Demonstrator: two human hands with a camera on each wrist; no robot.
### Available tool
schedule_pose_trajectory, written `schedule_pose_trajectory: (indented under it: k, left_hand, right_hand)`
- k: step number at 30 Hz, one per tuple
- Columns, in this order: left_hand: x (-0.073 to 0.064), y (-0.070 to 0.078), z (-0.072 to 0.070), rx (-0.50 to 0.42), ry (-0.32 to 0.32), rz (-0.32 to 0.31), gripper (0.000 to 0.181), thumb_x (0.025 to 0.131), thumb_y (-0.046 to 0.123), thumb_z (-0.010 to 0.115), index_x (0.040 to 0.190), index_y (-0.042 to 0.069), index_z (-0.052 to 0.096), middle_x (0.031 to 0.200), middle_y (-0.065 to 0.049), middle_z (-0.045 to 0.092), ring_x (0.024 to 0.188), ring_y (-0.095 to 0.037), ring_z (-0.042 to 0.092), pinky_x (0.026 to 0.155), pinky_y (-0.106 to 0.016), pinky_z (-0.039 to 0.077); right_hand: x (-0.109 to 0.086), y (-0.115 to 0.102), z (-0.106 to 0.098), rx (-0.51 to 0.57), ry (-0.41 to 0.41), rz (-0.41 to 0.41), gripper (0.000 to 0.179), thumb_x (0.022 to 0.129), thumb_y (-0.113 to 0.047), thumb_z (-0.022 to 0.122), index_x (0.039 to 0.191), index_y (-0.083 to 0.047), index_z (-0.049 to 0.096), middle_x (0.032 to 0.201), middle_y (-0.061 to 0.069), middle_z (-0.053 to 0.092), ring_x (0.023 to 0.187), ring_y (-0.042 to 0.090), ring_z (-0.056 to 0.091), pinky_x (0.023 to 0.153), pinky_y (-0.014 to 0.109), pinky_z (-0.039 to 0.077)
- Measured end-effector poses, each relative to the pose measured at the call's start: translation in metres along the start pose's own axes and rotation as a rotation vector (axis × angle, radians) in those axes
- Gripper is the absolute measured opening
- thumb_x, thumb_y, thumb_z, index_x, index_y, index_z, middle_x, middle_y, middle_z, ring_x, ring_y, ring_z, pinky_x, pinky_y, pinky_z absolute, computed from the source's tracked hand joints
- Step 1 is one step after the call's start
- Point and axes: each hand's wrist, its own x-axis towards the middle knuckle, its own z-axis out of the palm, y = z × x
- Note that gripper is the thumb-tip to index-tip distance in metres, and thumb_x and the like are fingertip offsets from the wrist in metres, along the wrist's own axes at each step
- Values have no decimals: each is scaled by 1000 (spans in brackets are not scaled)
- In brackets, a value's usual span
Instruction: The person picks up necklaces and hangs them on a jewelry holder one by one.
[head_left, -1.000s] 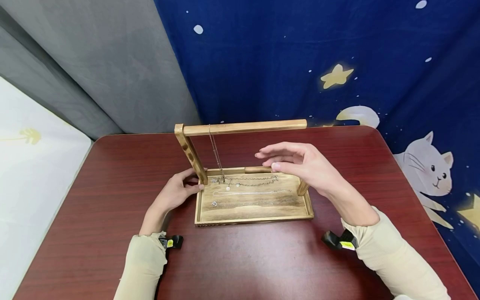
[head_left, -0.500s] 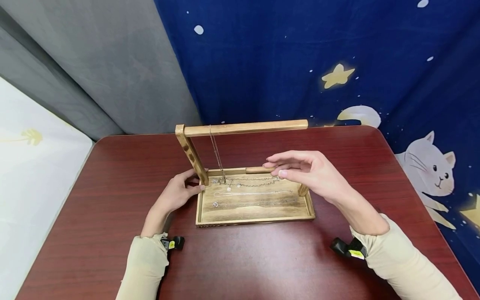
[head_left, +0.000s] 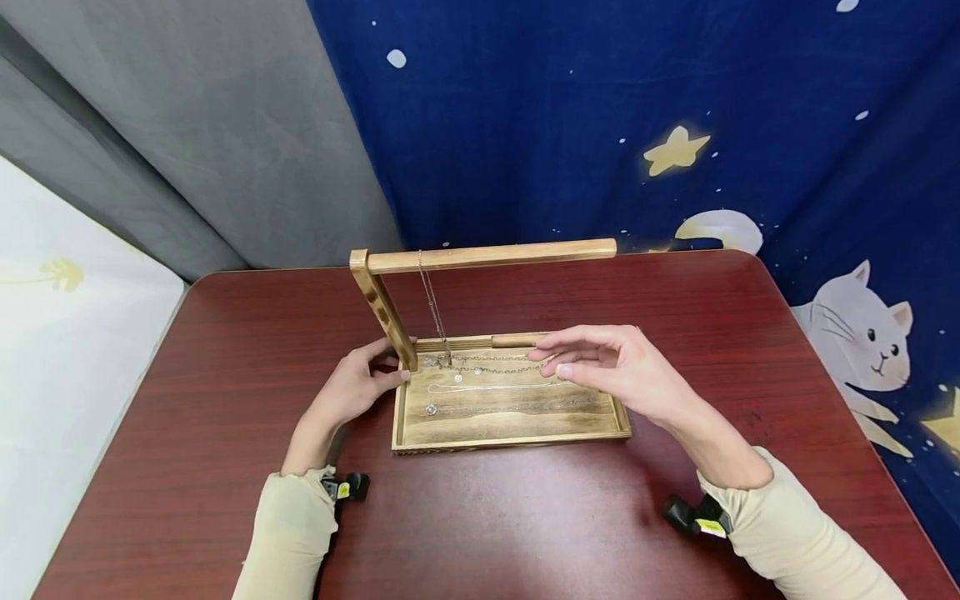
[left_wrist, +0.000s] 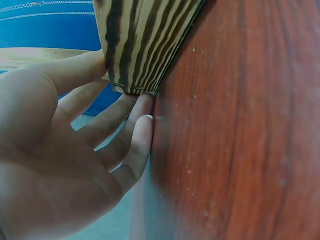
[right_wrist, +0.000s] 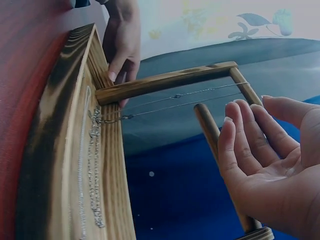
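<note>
A wooden jewelry stand has a shallow tray (head_left: 510,443), a left post (head_left: 386,312) with a long top bar (head_left: 510,254), and a lower, shorter bar (head_left: 513,340). My left hand (head_left: 352,387) holds the tray's back left corner; in the left wrist view its thumb presses one face of the wood and the fingertips sit under the corner. One necklace (head_left: 432,300) hangs from the top bar near the post. Several thin chains (head_left: 495,386) lie stretched out in the tray. Over the tray's right part hovers my right hand (head_left: 622,367), fingers loosely bent and holding nothing, hiding the right post.
The stand rests on a dark red wooden table (head_left: 480,533). Behind it hang a grey curtain (head_left: 225,125) and a blue one (head_left: 525,125) printed with stars and a cat. A small black camera (head_left: 348,486) is strapped at each wrist.
My right hand has moved down and slightly right, from near the shorter bar to lower over the tray. The left hand keeps its hold; the necklaces lie as before.
</note>
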Motion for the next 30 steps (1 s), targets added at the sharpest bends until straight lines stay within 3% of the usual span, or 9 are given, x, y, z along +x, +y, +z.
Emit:
schedule_pose_trajectory:
  k: [10,16,24,30]
  left_hand:
    - [0,1,-1,-13,-1,9,47,93,8,70,139,9,58,114,-16,68,106,-29,65,81,-31,54]
    - [1,-1,-1,-10,2,16,47,93,10,71,138,10,59,111,-14,69,105,-28,65,80,-27,54]
    - [0,-1,-1,-14,1,20,47,93,10,71,138,10,59,111,-14,69,105,-28,65,79,-26,54]
    - [0,-1,0,-9,0,9,47,93,10,71,138,9,58,111,-15,69,104,-28,66,79,-27,54]
  right_hand:
    - [-2,11,3,-4,-11,-7,29,94,1,64,123,2,67,116,20,69,106,37,67,88,35,55]
    - [-3,17,2,-24,-3,-4,29,94,1,64,123,0,67,116,14,71,107,38,66,89,34,54]
    - [-6,27,6,-54,3,89,32,94,-3,67,125,-2,67,118,9,71,108,27,67,88,30,54]
    - [-7,38,8,-64,10,112,31,93,-1,67,124,-3,68,117,8,71,109,30,66,87,29,54]
